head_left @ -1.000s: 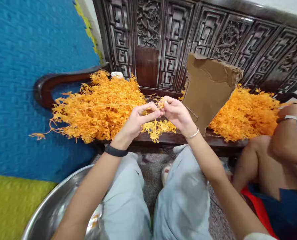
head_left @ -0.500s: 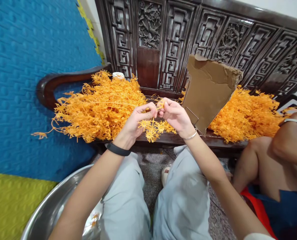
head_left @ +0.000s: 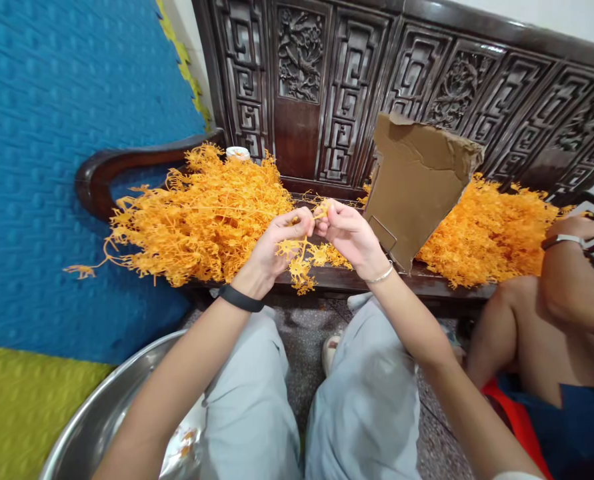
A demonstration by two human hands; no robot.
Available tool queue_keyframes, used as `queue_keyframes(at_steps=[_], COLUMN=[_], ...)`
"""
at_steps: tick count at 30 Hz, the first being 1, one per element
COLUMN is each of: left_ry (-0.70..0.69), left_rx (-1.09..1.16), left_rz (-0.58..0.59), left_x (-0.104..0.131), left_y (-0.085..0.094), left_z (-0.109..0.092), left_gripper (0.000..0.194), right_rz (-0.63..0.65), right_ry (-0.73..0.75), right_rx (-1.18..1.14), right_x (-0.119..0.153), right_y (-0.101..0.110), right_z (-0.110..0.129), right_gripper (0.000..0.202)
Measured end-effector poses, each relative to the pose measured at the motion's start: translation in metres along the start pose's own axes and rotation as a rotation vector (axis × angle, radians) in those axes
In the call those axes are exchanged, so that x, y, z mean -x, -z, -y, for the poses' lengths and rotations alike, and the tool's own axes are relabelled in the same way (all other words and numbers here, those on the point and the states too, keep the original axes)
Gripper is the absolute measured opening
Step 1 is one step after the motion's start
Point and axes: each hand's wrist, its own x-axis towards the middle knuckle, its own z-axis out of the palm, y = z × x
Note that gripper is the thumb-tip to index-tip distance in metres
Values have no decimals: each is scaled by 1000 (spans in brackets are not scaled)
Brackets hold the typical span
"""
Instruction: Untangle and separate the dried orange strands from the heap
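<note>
Between my two hands is an orange plastic flower sprig (head_left: 303, 267), its starry blossoms hanging below the fingers. My left hand (head_left: 279, 241), with a black band on the wrist, is closed on its stem. Fingertips of my right hand (head_left: 349, 233) pinch another part of the same sprig, close beside the left; the exact spot is partly hidden by the fingers. Left of my hands a big heap of similar orange sprigs (head_left: 211, 220) lies on the dark wooden bench (head_left: 337, 283).
A brown cardboard sheet (head_left: 417, 193) stands upright on the bench, with another orange heap (head_left: 491, 233) beyond it. At right sits another person, one arm (head_left: 571, 280) by that heap. A metal basin (head_left: 127, 380) is on the lower left. Blue foam mats (head_left: 67, 167) line the left side.
My hands stay almost in place, still on the sprig; its hanging blossoms have swung slightly downward. The other person's hand at right has shifted left.
</note>
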Motion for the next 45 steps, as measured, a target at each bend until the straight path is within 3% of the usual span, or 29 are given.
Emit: queue_keyframes(at_steps=[5,10,13,20,25,29,33,36,45], left_ry=[4,-110,-72,14,14,35,74,84,101], left_rx=[15,114,53,-202,-475,-481,-506,-597,-610], left_rz=[-11,98,150,67,69,54,-14,-41,-32], left_x=[2,13,15,5,3,3,0,-2,-7], left_y=[-1,-17,-24,-14,-11,-12,-8,-2,2], left_z=[-3,-17,-18,-12,-12,-10,-6,-1,3], left_gripper=[24,34,35,21,18,18,10,9,7], right_rz=[3,-124,-210,-263,-295,-349,-371,-410,-460], right_ry=[-3,80,112,139,133,32,-199,-294,-523], right_rx=[-66,-258,-150,103,236,478,725,801,1009], right_x=[-1,-8,-11,-18,-25,-31,-33,-32,-25], right_y=[3,16,23,39,67,102,138,159,182], right_z=[3,16,21,17,12,-1,-17,-26,-38], right_gripper=[16,21,21,9,20,28,19,14,8])
